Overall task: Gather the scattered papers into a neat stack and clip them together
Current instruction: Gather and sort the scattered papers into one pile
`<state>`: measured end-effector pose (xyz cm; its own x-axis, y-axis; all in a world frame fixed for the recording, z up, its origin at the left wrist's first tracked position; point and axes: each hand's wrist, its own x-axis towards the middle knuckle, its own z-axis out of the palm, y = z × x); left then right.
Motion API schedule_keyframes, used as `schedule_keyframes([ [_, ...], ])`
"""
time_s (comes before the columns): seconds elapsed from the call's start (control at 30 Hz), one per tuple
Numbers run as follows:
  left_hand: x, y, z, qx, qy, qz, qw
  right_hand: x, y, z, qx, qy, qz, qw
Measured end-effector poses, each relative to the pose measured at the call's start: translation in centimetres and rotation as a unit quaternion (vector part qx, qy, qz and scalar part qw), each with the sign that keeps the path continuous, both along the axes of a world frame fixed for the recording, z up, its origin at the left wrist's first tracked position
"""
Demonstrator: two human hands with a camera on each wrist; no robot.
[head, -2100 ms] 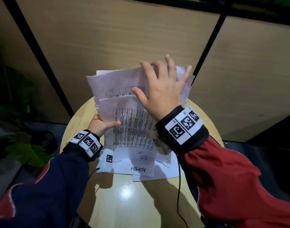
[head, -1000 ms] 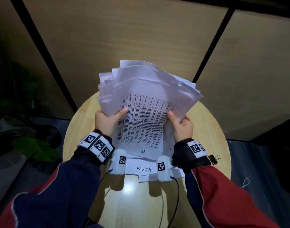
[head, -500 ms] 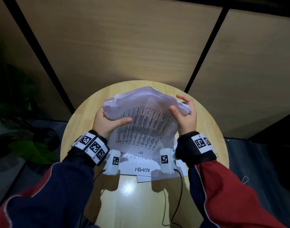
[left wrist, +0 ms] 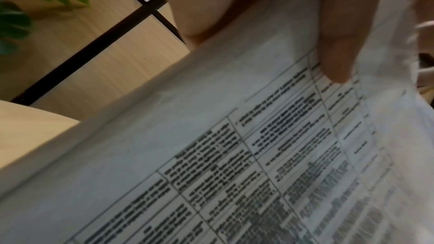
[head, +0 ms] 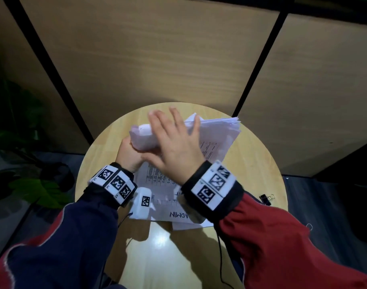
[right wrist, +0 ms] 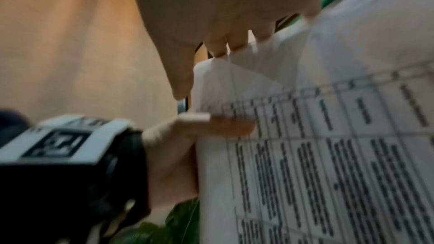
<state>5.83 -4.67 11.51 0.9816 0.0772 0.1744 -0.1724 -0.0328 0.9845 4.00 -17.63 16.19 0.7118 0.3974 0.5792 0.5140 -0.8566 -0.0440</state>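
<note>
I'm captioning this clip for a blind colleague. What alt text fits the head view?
Seen from above, a person's left hand grips the left edge of a stack of printed papers on a round wooden table, while the open right hand lies across the stack. A black binder clip sits unused near the table's right edge.

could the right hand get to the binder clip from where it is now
Probably yes. The binder clip lies in the open on the round table, just beyond the right forearm, with nothing over it. The right hand is spread flat over the papers and holds nothing.
</note>
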Motion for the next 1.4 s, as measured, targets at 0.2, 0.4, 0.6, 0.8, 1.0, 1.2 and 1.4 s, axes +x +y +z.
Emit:
schedule_keyframes([
  [0.2, -0.4, -0.3, 0.7, 0.004, -0.008, -0.013, 1.0, 0.3, -0.3, -0.5, 0.05, -0.012, 0.053, 0.997],
  [0.4, 0.6, 2.2, -0.6, -0.053, 0.033, 0.016, 0.998, 2.4, -9.0, -2.8, 0.555, 0.156, -0.089, 0.812],
  [0.6, 0.8, 0.0, -1.5, -0.008, 0.108, 0.062, 0.992, 4.4, -9.5, -7.6, 0.513, 0.367, -0.127, 0.765],
  [0.8, 0.9, -2.0, 1.0, -0.012, 0.018, 0.206, 0.978, 2.6, -6.9, -5.7, 0.599, 0.253, -0.067, 0.756],
  [1.0, -2.2, -3.1, -4.3, -0.014, 0.177, 0.105, 0.979, 0.7, -6.1, -10.6, 0.566, 0.334, -0.137, 0.741],
  [1.2, -0.7, -0.1, -5.2, 0.008, 0.199, 0.188, 0.962, 3.1, -8.4, -11.7, 0.462, 0.473, -0.095, 0.744],
  [1.4, 1.2, 7.6, -5.9, 0.152, 0.212, 0.246, 0.934, 3.8, -12.4, -14.6, 0.434, 0.573, -0.249, 0.649],
])
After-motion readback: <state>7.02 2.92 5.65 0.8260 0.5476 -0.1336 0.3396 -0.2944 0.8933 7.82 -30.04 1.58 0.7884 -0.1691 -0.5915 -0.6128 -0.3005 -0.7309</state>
